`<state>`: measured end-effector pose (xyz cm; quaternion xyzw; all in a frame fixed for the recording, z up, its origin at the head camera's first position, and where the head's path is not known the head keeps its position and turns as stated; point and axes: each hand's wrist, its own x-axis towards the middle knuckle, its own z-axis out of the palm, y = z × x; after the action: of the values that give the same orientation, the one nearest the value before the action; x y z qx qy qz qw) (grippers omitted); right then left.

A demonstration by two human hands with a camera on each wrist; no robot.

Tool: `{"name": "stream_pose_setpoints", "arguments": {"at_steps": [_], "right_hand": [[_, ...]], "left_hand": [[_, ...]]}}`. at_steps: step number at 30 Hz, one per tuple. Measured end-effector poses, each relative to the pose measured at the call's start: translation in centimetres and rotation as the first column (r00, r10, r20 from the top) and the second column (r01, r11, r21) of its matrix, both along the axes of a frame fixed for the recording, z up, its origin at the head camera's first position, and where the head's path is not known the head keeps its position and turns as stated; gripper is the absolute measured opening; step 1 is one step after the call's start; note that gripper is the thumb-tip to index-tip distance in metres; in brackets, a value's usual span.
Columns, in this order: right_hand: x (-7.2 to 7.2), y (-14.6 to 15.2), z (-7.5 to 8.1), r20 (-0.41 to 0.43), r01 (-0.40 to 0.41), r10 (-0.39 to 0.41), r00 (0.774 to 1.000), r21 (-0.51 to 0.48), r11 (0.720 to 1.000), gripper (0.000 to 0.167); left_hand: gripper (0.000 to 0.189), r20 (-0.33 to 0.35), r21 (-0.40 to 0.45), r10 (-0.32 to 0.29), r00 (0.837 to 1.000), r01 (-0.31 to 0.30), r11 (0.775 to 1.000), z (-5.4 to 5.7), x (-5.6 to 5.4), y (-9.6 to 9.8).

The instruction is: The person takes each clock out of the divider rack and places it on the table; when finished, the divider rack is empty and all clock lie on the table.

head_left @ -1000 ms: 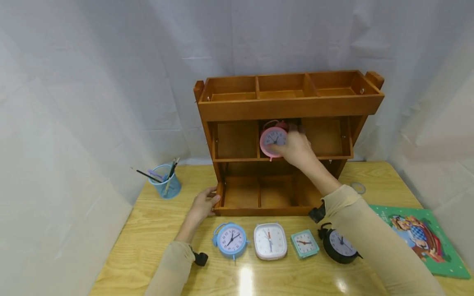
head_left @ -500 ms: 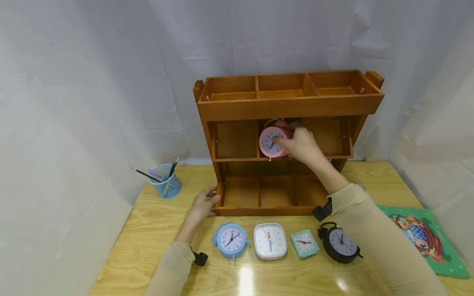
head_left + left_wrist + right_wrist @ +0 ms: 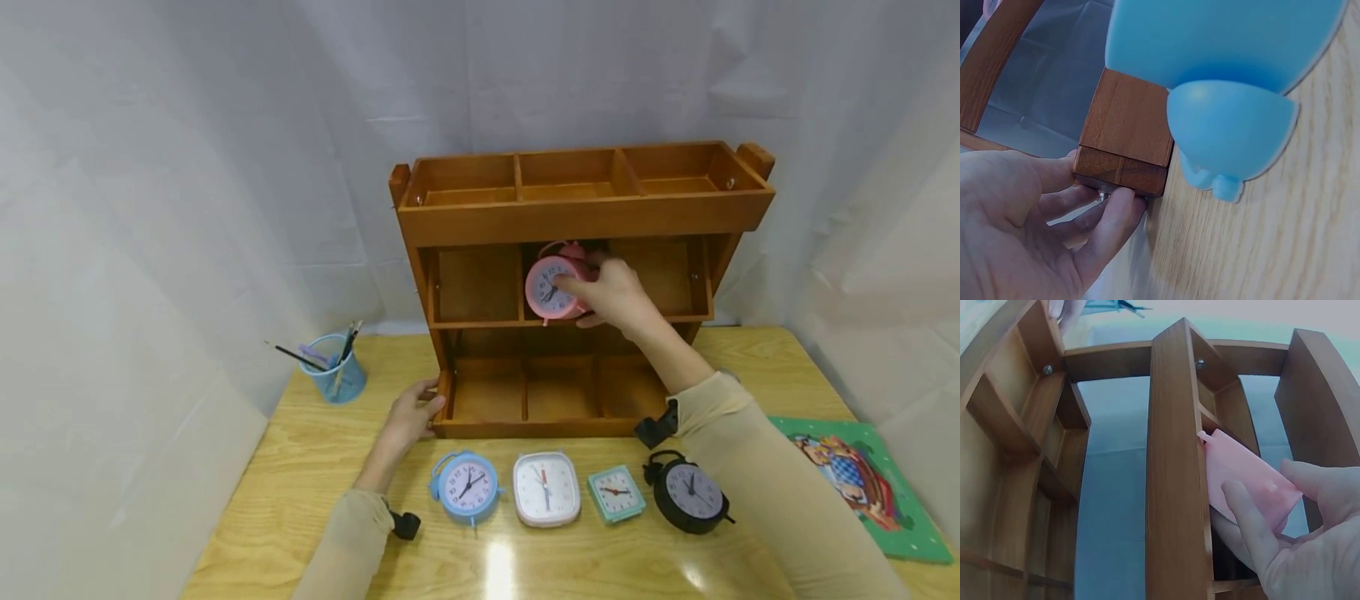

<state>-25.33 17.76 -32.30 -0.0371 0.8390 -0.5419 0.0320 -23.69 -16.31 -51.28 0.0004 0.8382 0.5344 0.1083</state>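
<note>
My right hand (image 3: pixel 619 298) holds a pink twin-bell alarm clock (image 3: pixel 546 293) in the middle compartment of the wooden shelf's second tier. Its thumb lies over the clock's face. From the right wrist view, the pink clock (image 3: pixel 1244 478) stands tilted behind the tier's front board, the fingers around its side. Low on the left, my left hand (image 3: pixel 407 414) grips the bottom corner of the brown wooden shelf (image 3: pixel 585 218). The left wrist view has thumb and fingers around that corner (image 3: pixel 1119 172), close to a blue clock (image 3: pixel 1229 119).
Along the table in front of the shelf lie a blue alarm clock (image 3: pixel 468 487), a white square clock (image 3: pixel 547 490), a small teal clock (image 3: pixel 617 493) and a black alarm clock (image 3: pixel 690 496). A blue pencil cup (image 3: pixel 341 383) stands left; a green picture book (image 3: pixel 862 483) lies right.
My right hand has shifted slightly right on the pink clock, and its thumb has moved up the face. The clock turned a little in its compartment. My left hand stayed put.
</note>
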Motion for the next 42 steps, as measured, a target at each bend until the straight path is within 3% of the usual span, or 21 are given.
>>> {"name": "stream_pose_setpoints", "arguments": {"at_steps": [10, 20, 29, 32, 36, 39, 42], "right_hand": [[0.1, 0.3, -0.5, 0.127, -0.016, 0.052, 0.991, -0.271, 0.962, 0.064], [1.1, 1.0, -0.5, 0.149, -0.068, 0.157, 0.976, -0.479, 0.875, 0.061], [2.7, 1.3, 0.2, 0.136, -0.101, 0.215, 0.967, -0.57, 0.815, 0.065], [3.4, 1.4, 0.3, 0.138, -0.109, 0.224, 0.965, -0.568, 0.816, 0.068], [4.6, 1.7, 0.6, 0.151, -0.127, 0.24, 0.959, -0.527, 0.84, 0.068], [5.9, 2.1, 0.5, 0.153, -0.185, 0.29, 0.945, -0.483, 0.856, 0.064], [7.5, 2.3, -0.3, 0.143, -0.272, 0.368, 0.919, -0.446, 0.853, 0.059]], "left_hand": [[0.05, -0.006, -0.014, 0.0, 1.0, 0.0, 1.0, -0.1, -0.3, -0.1], [0.05, 0.003, -0.014, -0.002, 1.0, 0.002, 1.0, -0.1, -0.4, -0.1], [0.051, 0.005, -0.013, -0.011, 1.0, 0.012, 1.0, 0.1, -0.3, -0.4], [0.051, 0.005, -0.017, -0.01, 1.0, 0.01, 1.0, 0.2, -0.2, -0.5], [0.051, 0.001, -0.019, -0.01, 1.0, 0.01, 1.0, 0.4, -0.1, -0.6], [0.05, -0.005, -0.019, -0.012, 1.0, 0.012, 1.0, 0.4, -0.1, -0.7], [0.05, -0.004, -0.019, -0.013, 1.0, 0.013, 1.0, 0.3, 0.0, -0.9]]}}
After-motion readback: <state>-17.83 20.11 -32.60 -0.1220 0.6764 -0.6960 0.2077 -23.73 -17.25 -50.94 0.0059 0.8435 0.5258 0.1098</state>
